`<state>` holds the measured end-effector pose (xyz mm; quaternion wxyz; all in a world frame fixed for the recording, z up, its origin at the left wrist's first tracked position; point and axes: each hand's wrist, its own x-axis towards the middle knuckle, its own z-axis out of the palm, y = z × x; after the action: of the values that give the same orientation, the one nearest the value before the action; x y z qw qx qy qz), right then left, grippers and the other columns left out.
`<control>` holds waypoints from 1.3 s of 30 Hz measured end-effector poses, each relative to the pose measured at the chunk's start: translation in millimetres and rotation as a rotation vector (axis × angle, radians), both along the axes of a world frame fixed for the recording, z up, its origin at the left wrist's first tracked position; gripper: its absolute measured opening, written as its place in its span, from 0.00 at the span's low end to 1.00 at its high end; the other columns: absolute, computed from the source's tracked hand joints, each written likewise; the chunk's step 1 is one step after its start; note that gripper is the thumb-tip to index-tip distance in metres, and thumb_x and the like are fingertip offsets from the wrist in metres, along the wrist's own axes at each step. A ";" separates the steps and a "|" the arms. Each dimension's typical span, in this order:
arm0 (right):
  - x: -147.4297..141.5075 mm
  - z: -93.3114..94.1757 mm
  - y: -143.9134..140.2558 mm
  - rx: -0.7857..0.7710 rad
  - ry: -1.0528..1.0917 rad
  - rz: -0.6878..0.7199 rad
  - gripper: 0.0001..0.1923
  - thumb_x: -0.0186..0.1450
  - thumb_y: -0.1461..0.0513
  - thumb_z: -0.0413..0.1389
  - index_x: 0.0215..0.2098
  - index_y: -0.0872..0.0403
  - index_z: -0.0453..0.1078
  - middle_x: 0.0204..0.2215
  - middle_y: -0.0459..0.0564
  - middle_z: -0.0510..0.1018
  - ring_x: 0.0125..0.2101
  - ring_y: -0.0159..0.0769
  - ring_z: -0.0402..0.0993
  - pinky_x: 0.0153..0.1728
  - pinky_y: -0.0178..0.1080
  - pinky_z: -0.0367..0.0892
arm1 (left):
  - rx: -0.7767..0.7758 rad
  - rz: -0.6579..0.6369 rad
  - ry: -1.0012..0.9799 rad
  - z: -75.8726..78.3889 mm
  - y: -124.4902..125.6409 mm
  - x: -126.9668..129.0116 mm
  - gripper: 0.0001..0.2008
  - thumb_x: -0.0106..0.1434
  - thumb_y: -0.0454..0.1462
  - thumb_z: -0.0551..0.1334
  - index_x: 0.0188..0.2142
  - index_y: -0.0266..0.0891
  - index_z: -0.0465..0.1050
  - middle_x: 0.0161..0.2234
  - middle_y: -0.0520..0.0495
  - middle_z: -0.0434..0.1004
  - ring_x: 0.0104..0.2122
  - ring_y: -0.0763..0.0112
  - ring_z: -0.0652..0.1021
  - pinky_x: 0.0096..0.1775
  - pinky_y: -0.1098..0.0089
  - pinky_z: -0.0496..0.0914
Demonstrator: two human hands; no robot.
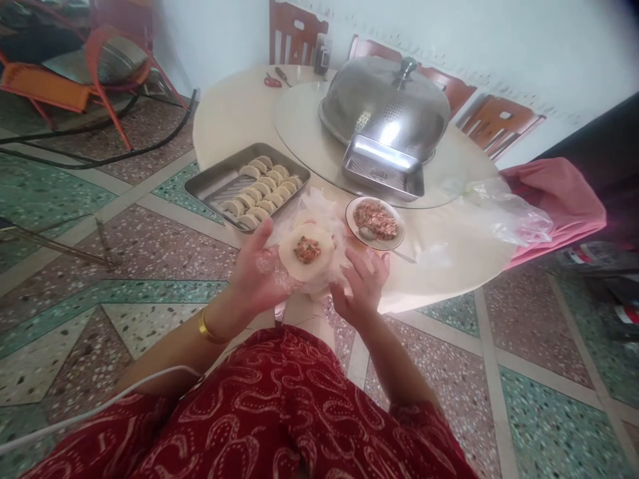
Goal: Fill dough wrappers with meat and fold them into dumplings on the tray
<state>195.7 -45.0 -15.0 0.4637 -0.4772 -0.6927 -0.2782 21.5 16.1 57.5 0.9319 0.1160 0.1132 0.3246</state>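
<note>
A round dumpling wrapper [295, 267] lies flat across the fingers of my left hand [253, 274], whose thumb points up beside it. A lump of minced filling [307, 250] sits in the middle of the wrapper. My right hand [360, 287] is just to the right, apart from the wrapper, its fingers spread and nothing visible in them. Beyond it stands a bowl [350, 231] of minced filling, a spoon [367, 233] resting in it. To the left, a metal tray [204, 178] holds rows of folded dumplings [263, 189]. Crumpled, floury plastic [319, 205] lies behind the wrapper.
A glass turntable [294, 120] carries a large domed metal lid [384, 100] and a small metal pan [383, 169]. Scissors [272, 80] lie at the back. A clear plastic bag [514, 216] sits at the right edge. Chairs [299, 30] stand behind the table [219, 110].
</note>
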 end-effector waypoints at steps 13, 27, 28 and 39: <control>9.0 4.0 11.6 0.208 0.008 -0.085 0.26 0.63 0.62 0.52 0.60 0.47 0.58 0.66 0.55 0.59 0.64 0.49 0.59 0.61 0.63 0.57 | 0.106 -0.077 -0.004 32.0 -24.1 6.4 0.32 0.68 0.54 0.50 0.62 0.37 0.64 0.52 0.38 0.77 0.60 0.48 0.69 0.59 0.52 0.65; 18.5 5.4 21.1 0.383 -0.102 -0.086 0.19 0.60 0.55 0.62 0.50 0.40 0.68 0.59 0.49 0.66 0.65 0.48 0.55 0.60 0.60 0.61 | 0.203 -0.057 0.048 39.9 -40.8 0.2 0.31 0.68 0.53 0.51 0.62 0.38 0.63 0.51 0.39 0.77 0.60 0.49 0.69 0.59 0.52 0.66; 19.3 3.7 24.2 0.386 -0.092 -0.075 0.17 0.60 0.56 0.62 0.47 0.40 0.69 0.56 0.49 0.68 0.64 0.48 0.56 0.61 0.60 0.60 | 0.222 -0.054 0.055 41.0 -41.8 -0.7 0.31 0.68 0.53 0.51 0.62 0.37 0.63 0.51 0.40 0.77 0.60 0.49 0.69 0.59 0.52 0.65; 28.9 -22.5 26.9 -0.158 0.103 0.140 0.15 0.51 0.43 0.65 0.32 0.38 0.75 0.32 0.46 0.77 0.47 0.46 0.75 0.57 0.60 0.67 | 0.339 -0.047 0.107 41.6 -45.5 -2.6 0.30 0.66 0.54 0.53 0.56 0.35 0.69 0.50 0.39 0.77 0.59 0.47 0.69 0.57 0.53 0.66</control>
<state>224.6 -18.1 -37.5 0.4780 -0.4764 -0.7194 -0.1645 18.9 -29.4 99.1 0.8988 0.2914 0.1037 0.3106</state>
